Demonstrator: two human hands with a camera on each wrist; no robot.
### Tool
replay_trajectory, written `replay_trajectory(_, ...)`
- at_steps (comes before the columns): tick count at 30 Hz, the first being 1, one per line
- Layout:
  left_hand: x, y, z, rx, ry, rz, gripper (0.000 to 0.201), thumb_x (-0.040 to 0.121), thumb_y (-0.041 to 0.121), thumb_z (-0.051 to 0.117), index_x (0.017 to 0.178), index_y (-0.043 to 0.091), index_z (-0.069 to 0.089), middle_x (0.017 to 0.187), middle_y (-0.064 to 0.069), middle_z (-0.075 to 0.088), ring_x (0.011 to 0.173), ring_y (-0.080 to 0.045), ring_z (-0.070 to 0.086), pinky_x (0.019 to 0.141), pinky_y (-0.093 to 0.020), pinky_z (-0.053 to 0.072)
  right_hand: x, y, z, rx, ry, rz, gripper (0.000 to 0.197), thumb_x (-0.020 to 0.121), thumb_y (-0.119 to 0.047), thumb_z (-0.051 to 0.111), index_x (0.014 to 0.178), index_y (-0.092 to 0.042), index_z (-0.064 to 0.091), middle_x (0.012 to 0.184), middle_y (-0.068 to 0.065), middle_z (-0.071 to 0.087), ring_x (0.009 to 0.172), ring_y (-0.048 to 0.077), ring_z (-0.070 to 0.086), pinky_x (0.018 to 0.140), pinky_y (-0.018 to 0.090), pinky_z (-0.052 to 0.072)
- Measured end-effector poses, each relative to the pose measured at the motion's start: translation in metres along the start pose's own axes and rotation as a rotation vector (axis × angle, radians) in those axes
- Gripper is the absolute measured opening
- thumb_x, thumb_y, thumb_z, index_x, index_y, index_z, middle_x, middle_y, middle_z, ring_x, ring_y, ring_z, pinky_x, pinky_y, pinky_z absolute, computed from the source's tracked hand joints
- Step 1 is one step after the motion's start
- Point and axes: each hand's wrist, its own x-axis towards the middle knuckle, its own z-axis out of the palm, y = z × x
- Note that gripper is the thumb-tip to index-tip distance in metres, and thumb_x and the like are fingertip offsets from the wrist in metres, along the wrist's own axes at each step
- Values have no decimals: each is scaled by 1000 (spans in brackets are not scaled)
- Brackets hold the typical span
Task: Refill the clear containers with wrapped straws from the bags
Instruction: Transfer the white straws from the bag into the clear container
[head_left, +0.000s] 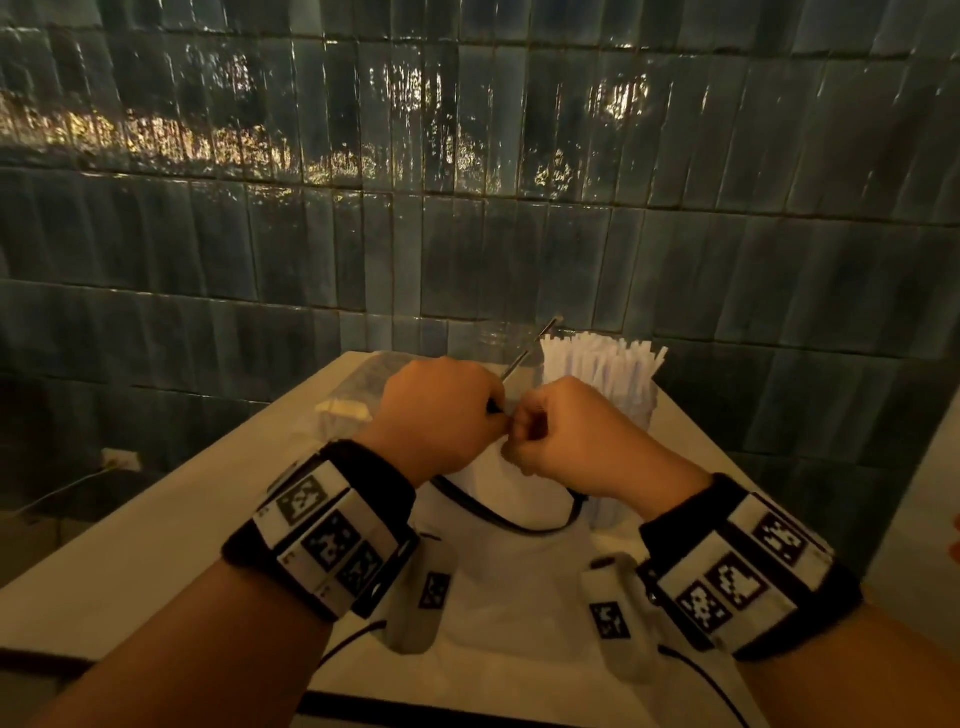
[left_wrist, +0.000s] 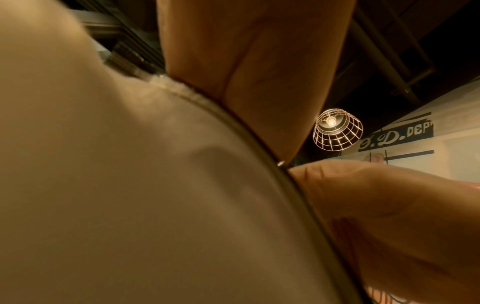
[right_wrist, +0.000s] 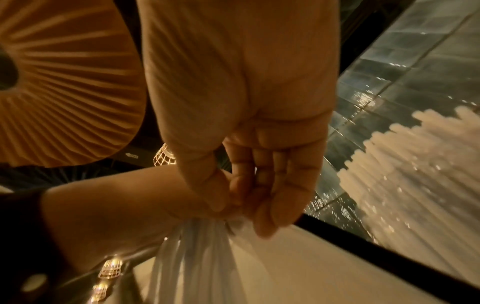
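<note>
Right at centre frame in the head view sits the bag (head_left: 498, 525), a white plastic sack w/ a dark curved band across its lower neck, standing on the pale surface (head_left: 156, 530). Its long axis runs roughly upright, gathered neck pointing up toward the tiled wall. Both hands meet at that neck: left hand (head_left: 441, 415) has its grip curled tight at the bunched top, and a thin dark rod-like thing (head_left: 524, 358) sticks out of it diagonally toward upper right; what it is, can't tell. Right hand (head_left: 576, 436) pinches the gathered plastic between thumb and fingers; the right wrist view shows the pleated film fanning down from that grip (right_wrist: 241, 203).

Just behind the right hand, upper right of the hands, a clear container (head_left: 644, 410) holds wrapped straws (head_left: 602, 364), packed upright, tips splayed a bit, pointing up. Container stands near the surface's far right edge, close to the wall.

Room: left half of the surface is open out to its left edge; far edge ends at the wall; near edge lies under the forearms. Another clear bag (head_left: 353, 400) lies flat at mid-left, behind the left hand.
</note>
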Motion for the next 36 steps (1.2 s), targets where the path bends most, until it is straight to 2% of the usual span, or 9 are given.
replay_trajectory(7,-5,-2,-3,-24,18,7,25,87,49,51,89,32,69,87,8,68,77,-14,59,64,-27,42,0,5,37,-19,-199,65,20,78,-22,71,89,-6,66,81,2,66,74,12,59,70,29,45)
replay_trajectory(9,-6,-3,-5,-45,8,9,24,87,48,51,91,32,69,90,8,68,79,-14,58,65,-27,42,1,4,44,-6,-217,20,13,79,-20,69,73,-19,58,71,-12,58,65,2,52,65,20,39)
replay_trajectory(12,-7,-4,-7,-98,-7,13,20,89,46,52,92,33,66,91,9,66,78,-10,54,65,-27,39,4,-1,52,57,-176,-28,33,80,-20,71,65,-36,45,56,-21,55,59,-13,52,55,6,37)
replay_trajectory(15,-8,-5,-9,-140,-18,13,18,89,43,53,98,31,64,98,8,66,86,-11,58,72,-27,43,11,-3,58,79,-152,-46,21,80,-29,72,94,-30,56,82,-18,58,70,-8,54,59,2,38)
replay_trajectory(18,-8,-6,-10,-169,-1,9,21,89,42,55,106,30,61,105,6,66,93,-14,59,76,-28,44,16,-6,60,115,-138,-51,38,87,-19,65,124,-19,53,104,-9,55,93,-2,52,66,-7,33)
replay_trajectory(25,-12,-10,-14,-234,17,18,34,84,43,62,114,28,56,107,5,63,92,-13,57,76,-25,40,18,-11,67,103,-104,-158,45,93,-9,55,135,-5,41,139,14,46,129,17,38,91,2,16)
replay_trajectory(29,-13,-12,-14,-250,41,19,41,81,47,64,116,28,55,100,8,61,88,-12,55,75,-24,39,16,-9,68,240,-81,-128,46,92,-10,58,135,-11,43,131,5,51,117,2,40,97,10,29)
replay_trajectory(32,-14,-13,-15,-266,51,25,48,77,52,67,117,28,53,91,12,54,83,-9,52,73,-24,37,13,-6,66,350,-40,-81,34,88,-11,63,113,-31,50,99,-17,57,84,-17,53,68,-1,40)
replay_trajectory(36,-15,-13,-14,-266,29,24,58,70,54,72,118,29,50,94,12,54,84,-11,54,71,-25,39,9,5,57,468,-73,86,21,79,-7,70,91,-22,63,78,7,67,62,16,61,48,22,47)
